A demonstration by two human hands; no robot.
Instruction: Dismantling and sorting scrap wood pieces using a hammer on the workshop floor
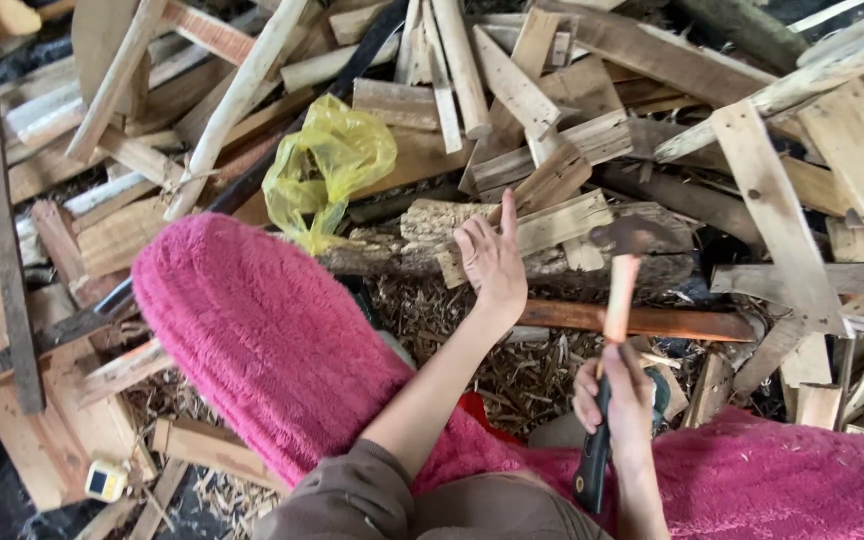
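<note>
My left hand (492,258) presses flat, fingers spread, on a short pale wood plank (550,224) that lies across a rough log (392,255). My right hand (620,398) grips the black handle of a hammer (614,300). Its orange shaft points away from me, and the blurred dark head hovers over the right end of the plank. Pink fluffy fabric (262,330) covers my knees on both sides of the arms.
A heap of scrap boards and sticks (512,80) fills the ground all around. A crumpled yellow plastic bag (327,165) lies behind the log. A reddish bar (652,322) crosses under the hammer. Wood chips (432,310) litter the ground. A small yellow tape measure (104,482) sits bottom left.
</note>
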